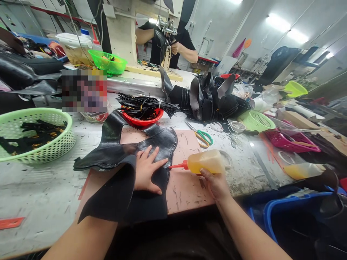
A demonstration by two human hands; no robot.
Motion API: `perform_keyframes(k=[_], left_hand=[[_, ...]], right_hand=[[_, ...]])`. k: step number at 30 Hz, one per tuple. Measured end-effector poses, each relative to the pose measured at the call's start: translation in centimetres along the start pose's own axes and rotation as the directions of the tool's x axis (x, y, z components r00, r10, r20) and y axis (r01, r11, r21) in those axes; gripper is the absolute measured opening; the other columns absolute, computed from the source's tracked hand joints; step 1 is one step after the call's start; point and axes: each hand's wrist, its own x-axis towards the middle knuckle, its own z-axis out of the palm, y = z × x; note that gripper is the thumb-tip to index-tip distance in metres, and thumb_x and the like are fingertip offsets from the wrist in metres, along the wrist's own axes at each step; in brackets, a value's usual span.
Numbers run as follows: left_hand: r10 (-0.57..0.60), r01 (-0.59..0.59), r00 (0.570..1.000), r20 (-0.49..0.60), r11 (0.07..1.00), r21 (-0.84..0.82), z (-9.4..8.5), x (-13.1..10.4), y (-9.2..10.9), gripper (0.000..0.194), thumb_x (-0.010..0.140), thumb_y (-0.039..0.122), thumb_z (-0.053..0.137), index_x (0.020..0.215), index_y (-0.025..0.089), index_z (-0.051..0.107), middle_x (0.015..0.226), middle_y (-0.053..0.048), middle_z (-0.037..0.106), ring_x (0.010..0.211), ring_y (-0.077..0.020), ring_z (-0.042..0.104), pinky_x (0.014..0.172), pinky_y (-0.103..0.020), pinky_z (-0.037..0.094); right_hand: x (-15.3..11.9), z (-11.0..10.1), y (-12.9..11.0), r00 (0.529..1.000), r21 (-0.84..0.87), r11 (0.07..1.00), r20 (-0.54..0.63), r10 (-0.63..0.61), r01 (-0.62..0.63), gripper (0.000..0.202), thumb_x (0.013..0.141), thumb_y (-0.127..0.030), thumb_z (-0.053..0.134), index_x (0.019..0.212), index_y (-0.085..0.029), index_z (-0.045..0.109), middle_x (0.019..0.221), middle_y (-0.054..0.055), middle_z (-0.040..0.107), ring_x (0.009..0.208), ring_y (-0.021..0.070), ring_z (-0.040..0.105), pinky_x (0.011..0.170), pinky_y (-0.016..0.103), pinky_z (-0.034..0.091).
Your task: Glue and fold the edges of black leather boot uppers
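Left hand point(149, 170) spread wide, palm down on the black leather piece point(164, 141), which lies across the pink mat point(183, 195)! And here's the right hand point(215, 182), thumb and fingers gripping the squeeze bottle point(204, 162) at three o'clock from the left, bottle nearly level, red nozzle point(179, 165) right at the leather's stitched edge. From that left hand: scissors point(203, 138) at two o'clock, red bowl point(142, 122) of black strips at twelve, light green basket point(46, 153) out at ten, blue bin point(271, 213) down at four.

Worktable point(38, 195) — pink mat point(184, 195), red bowl point(141, 122)
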Motion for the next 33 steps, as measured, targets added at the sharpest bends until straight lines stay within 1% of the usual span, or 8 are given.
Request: perform_keyframes(k=[8,14,19,24,26,29,31,33], left_hand=[[-0.002,0.002,1.000,0.027,1.000,-0.017,-0.3,0.0,-0.2,0.101,0.044,0.064,0.071,0.132,0.031,0.037,0.147,-0.014,0.012,0.132,-0.0414,0.004,0.101,-0.057,0.009],[0.001,-0.001,1.000,0.025,1.000,-0.028,-0.2,0.0,-0.2,0.101,0.042,0.066,0.070,0.132,0.032,0.038,0.147,-0.014,0.012,0.132,-0.0421,0.005,0.101,-0.058,0.010],[-0.022,0.022,1.000,0.018,0.999,-0.025,-0.3,-0.1,-0.2,0.100,0.043,0.062,0.072,0.131,0.031,0.039,0.147,-0.013,0.013,0.132,-0.0420,0.006,0.101,-0.059,0.010],[-0.044,0.045,0.998,0.049,0.999,-0.021,-0.6,-0.1,-0.1,0.101,0.041,0.062,0.073,0.131,0.032,0.038,0.147,-0.013,0.011,0.132,-0.0408,0.004,0.102,-0.058,0.010],[-0.043,0.044,0.998,0.049,0.999,-0.013,-0.7,-0.1,0.0,0.101,0.042,0.064,0.072,0.131,0.032,0.038,0.147,-0.013,0.011,0.132,-0.0404,0.004,0.102,-0.058,0.010],[-0.019,0.019,0.999,0.037,0.999,-0.026,-0.6,-0.2,-0.2,0.100,0.043,0.066,0.070,0.131,0.031,0.039,0.147,-0.015,0.012,0.132,-0.0419,0.005,0.101,-0.059,0.011],[0.003,-0.002,1.000,0.018,0.999,-0.038,-0.4,-0.2,-0.4,0.098,0.044,0.067,0.068,0.131,0.030,0.040,0.146,-0.016,0.012,0.132,-0.0426,0.006,0.100,-0.060,0.011],[0.017,-0.017,1.000,-0.006,0.999,-0.052,-0.1,-0.3,-0.7,0.097,0.046,0.069,0.066,0.130,0.029,0.041,0.146,-0.016,0.014,0.131,-0.0428,0.007,0.100,-0.061,0.010]], right_hand=[[1.9,1.2,-0.6,0.999,0.008,0.999,-0.018,-0.046,0.047,0.060,0.045,-0.032,0.081,0.099,-0.019,0.056,0.083,0.003,0.063,0.074,0.0197,0.059,0.058,0.033,0.051],[2.6,1.3,-0.4,0.996,-0.044,0.995,-0.007,-0.090,0.089,0.051,0.048,-0.036,0.080,0.089,-0.018,0.057,0.078,0.002,0.062,0.070,0.0199,0.058,0.058,0.035,0.050],[3.7,1.6,-0.3,0.976,-0.093,0.973,-0.033,-0.217,0.213,0.053,0.050,-0.031,0.079,0.096,-0.019,0.055,0.086,0.002,0.062,0.079,0.0204,0.058,0.070,0.037,0.050],[4.4,2.0,-0.5,0.957,-0.113,0.960,-0.108,-0.270,0.258,0.052,0.050,-0.029,0.079,0.095,-0.018,0.056,0.091,0.003,0.062,0.084,0.0198,0.057,0.076,0.036,0.049],[3.9,1.9,-0.6,0.975,-0.024,0.981,-0.113,-0.192,0.190,0.054,0.049,-0.030,0.080,0.097,-0.019,0.057,0.092,0.003,0.063,0.083,0.0193,0.058,0.071,0.033,0.051],[1.9,1.4,-0.9,0.989,0.241,0.961,-0.031,0.146,-0.134,0.050,0.050,-0.037,0.080,0.092,-0.019,0.059,0.082,0.002,0.065,0.066,0.0147,0.059,0.051,0.024,0.051],[0.3,0.9,-1.0,0.912,0.393,0.825,0.120,0.393,-0.407,0.045,0.055,-0.046,0.076,0.086,-0.017,0.060,0.072,0.002,0.064,0.053,0.0099,0.056,0.043,0.019,0.048],[-1.2,0.3,-1.0,0.802,0.486,0.640,0.308,0.512,-0.595,0.045,0.058,-0.050,0.072,0.082,-0.014,0.061,0.064,0.001,0.061,0.046,0.0060,0.053,0.041,0.015,0.046]])
